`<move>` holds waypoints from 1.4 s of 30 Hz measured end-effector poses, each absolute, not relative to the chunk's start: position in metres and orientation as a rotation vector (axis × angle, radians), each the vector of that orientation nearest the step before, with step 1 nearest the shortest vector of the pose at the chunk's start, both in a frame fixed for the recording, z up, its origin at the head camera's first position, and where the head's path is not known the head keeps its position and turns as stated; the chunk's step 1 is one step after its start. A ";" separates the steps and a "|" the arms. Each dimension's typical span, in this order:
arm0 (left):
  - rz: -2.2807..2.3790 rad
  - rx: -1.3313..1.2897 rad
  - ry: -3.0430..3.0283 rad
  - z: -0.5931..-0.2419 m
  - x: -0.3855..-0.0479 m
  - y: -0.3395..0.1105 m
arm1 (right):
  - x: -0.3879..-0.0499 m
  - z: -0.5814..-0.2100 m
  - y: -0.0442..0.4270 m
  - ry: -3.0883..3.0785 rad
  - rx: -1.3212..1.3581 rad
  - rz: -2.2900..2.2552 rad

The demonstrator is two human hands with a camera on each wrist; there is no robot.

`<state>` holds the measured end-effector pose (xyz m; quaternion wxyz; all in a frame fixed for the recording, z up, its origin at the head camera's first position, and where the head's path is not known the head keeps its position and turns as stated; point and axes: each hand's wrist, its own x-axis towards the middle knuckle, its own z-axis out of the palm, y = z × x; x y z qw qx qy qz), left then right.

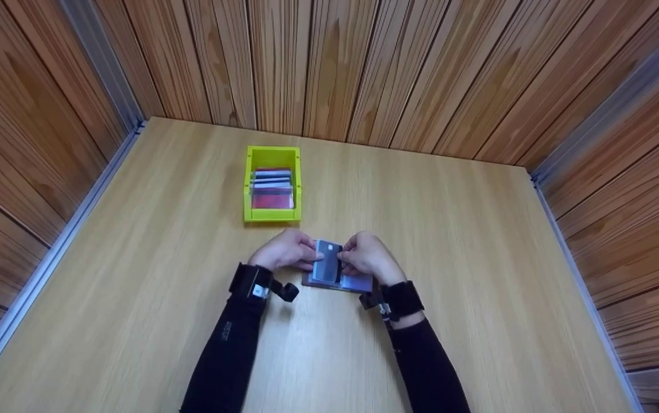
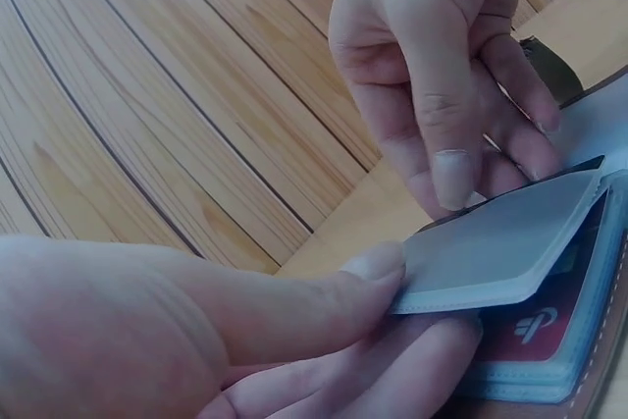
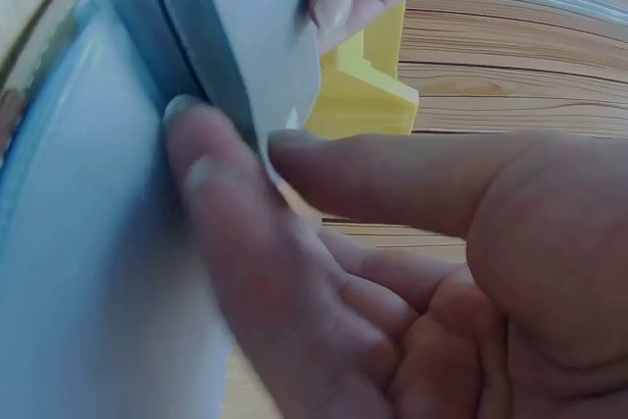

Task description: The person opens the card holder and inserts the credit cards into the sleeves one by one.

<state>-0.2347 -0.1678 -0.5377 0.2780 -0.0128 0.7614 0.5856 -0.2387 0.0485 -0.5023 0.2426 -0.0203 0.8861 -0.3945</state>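
Note:
A card holder (image 1: 358,282) with a brown cover and clear sleeve pages lies opened on the table. One sleeve (image 2: 491,242) is lifted, with a dark-edged card (image 1: 328,267) in it. My left hand (image 1: 286,249) pinches the sleeve's outer edge between thumb and fingers. At the opposite edge, my right hand (image 1: 371,255) pinches the card's dark edge between thumb and fingertips. Beneath the lifted sleeve, a red card (image 2: 535,331) with a white mark shows in another sleeve. How far the card sits inside its sleeve is hard to tell.
Behind my left hand stands a yellow-green bin (image 1: 272,215) holding several upright cards (image 1: 272,199). Wood-plank walls (image 1: 329,69) bound the table (image 1: 450,241) at the back and both sides. Each wrist wears a black camera strap.

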 end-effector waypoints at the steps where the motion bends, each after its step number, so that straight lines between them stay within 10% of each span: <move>1: 1.569 -0.036 2.048 -0.538 -0.235 -0.167 | -0.238 -0.502 0.049 2.431 -0.072 -1.066; 42: 1.177 -0.485 2.422 -0.516 -0.227 -0.162 | -0.252 -0.487 0.107 2.516 -0.036 -0.841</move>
